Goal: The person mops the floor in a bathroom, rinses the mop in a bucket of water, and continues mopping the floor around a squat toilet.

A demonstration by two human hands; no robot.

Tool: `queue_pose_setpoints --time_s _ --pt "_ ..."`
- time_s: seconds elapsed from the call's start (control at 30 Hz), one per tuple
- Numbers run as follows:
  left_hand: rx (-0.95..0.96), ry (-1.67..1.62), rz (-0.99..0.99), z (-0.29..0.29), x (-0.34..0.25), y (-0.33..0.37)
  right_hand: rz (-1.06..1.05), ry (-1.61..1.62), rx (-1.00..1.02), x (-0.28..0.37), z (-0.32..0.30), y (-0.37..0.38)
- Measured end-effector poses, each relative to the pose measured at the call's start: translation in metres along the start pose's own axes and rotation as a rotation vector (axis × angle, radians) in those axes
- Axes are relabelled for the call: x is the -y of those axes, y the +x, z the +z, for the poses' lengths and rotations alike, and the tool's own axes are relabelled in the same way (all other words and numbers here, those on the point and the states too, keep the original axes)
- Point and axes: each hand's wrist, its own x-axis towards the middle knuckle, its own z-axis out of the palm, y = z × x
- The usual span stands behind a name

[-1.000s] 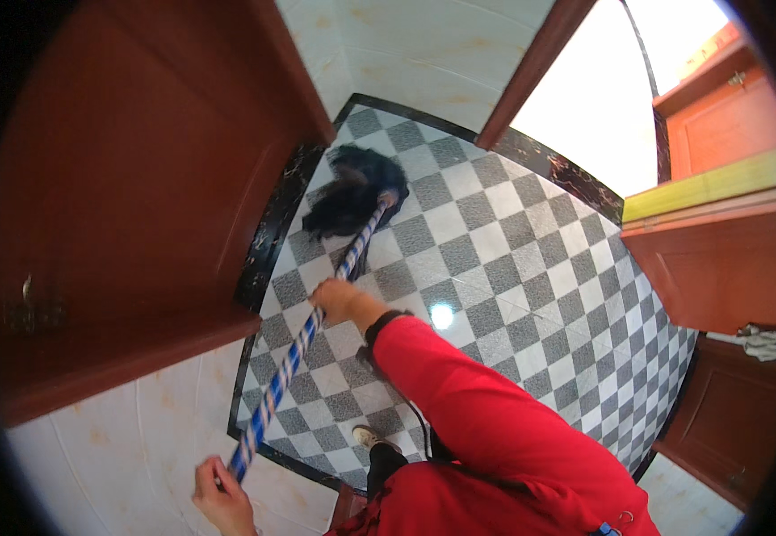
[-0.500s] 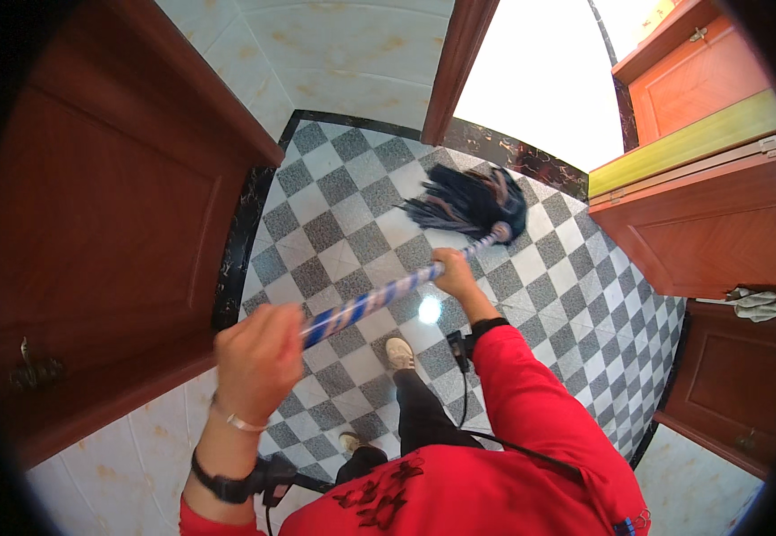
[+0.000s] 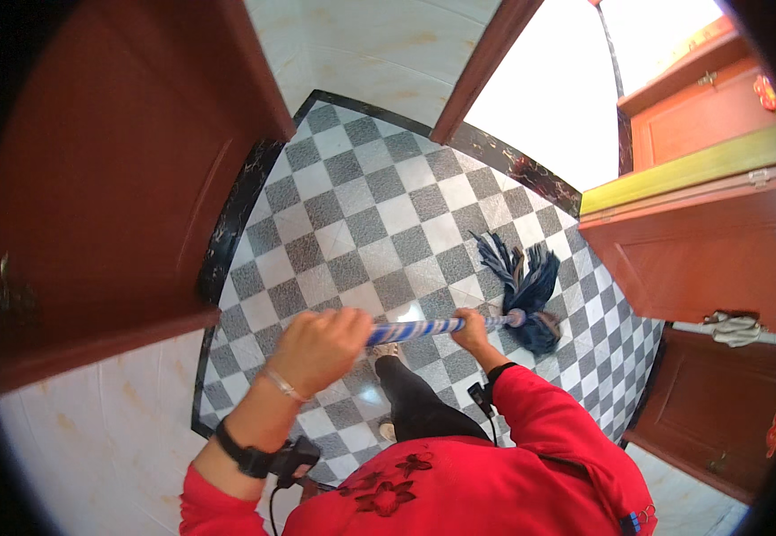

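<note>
A mop (image 3: 416, 330) with a blue-and-white striped handle lies across in front of me. My left hand (image 3: 327, 347) is wrapped round the upper end of the handle. Farther down the shaft, close to the mop head, my right hand (image 3: 472, 330) grips it. The dark blue and grey cloth strands (image 3: 531, 284) rest on the checkered floor (image 3: 352, 241) to my right, some of them fanned out toward the far side. The fingertips of both hands are partly hidden by the handle and the hands themselves.
A brown door (image 3: 120, 205) stands at the left, and another open brown door (image 3: 700, 246) at the right. A black marble threshold (image 3: 517, 167) crosses the bright doorway at the back. A grey cloth (image 3: 734, 330) hangs at the right door's handle. My feet stand close below the mop handle.
The mop head has swept toward me and slightly right, its strands now trailing behind. The handle has turned nearly level. My left hand has moved right, and my right hand has come nearer.
</note>
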Motion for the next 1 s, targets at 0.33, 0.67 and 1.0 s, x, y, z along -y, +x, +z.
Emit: queue_pose_setpoints --time_s 0.33,0.67,1.0 --pt "-0.199 0.367 -0.37 -0.107 -0.07 -0.231 -0.42 0.195 0.081 0.197 0.086 -0.069" --pt "-0.213 0.495 -0.982 -0.114 -0.259 -0.425 -0.91 0.42 0.541 0.297 0.172 -0.239" --pt "-0.427 0.404 -1.761 -0.156 -0.364 -0.549 -0.982 0.481 1.147 0.341 0.161 -0.424"
